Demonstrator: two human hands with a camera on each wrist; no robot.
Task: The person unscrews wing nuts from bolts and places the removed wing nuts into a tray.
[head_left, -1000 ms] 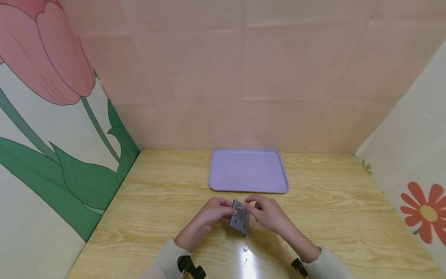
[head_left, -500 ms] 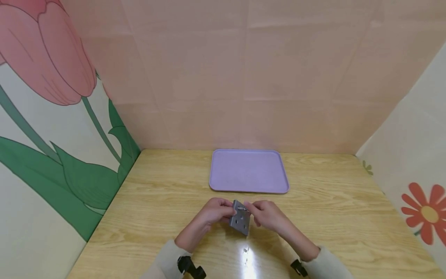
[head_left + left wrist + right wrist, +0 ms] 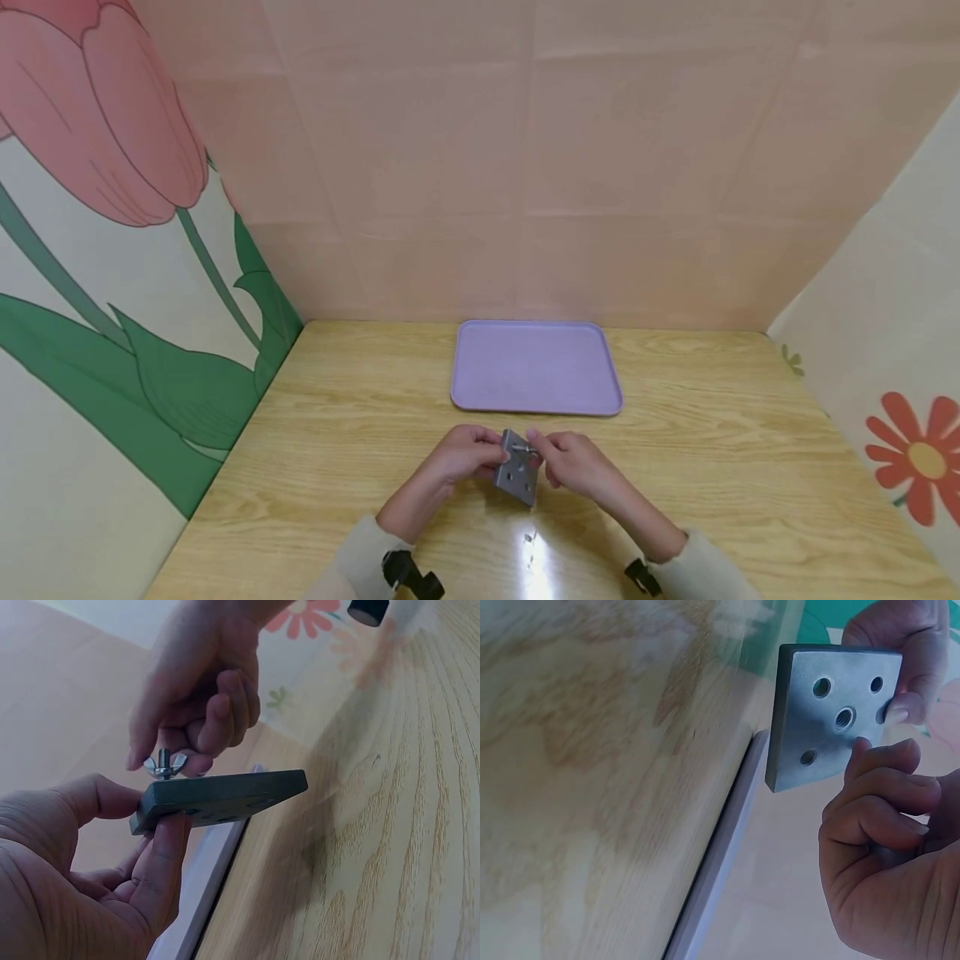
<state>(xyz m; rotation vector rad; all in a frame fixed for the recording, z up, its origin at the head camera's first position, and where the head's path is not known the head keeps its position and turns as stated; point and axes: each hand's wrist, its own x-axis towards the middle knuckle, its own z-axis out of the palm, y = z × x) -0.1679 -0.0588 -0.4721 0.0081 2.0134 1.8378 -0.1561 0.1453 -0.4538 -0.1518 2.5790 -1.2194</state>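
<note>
My left hand [image 3: 463,454] grips one edge of a grey square metal plate [image 3: 514,483], with the thumb on one face and fingers on the other. Several holes, one threaded in the middle [image 3: 845,718], show in the right wrist view. Near the gripped corner, a threaded shank stands out of the plate with a silver wing nut [image 3: 166,766] on it, close to the plate's face. The thumb and index finger of my right hand [image 3: 579,460] are at the wing nut's wings, one on either side; its other fingers are curled. In the right wrist view the right fingers hide the nut.
A lilac tray [image 3: 536,368] lies on the wooden table [image 3: 337,383] just beyond my hands. Pink fabric stands behind the table, and flower-printed panels rise at both sides. Both wrists wear black straps with small mounts [image 3: 411,577].
My right index finger has dropped from over the shank, and the thumb has shifted at the nut, so more of the silver hardware shows. The left hand and plate have stayed in place.
</note>
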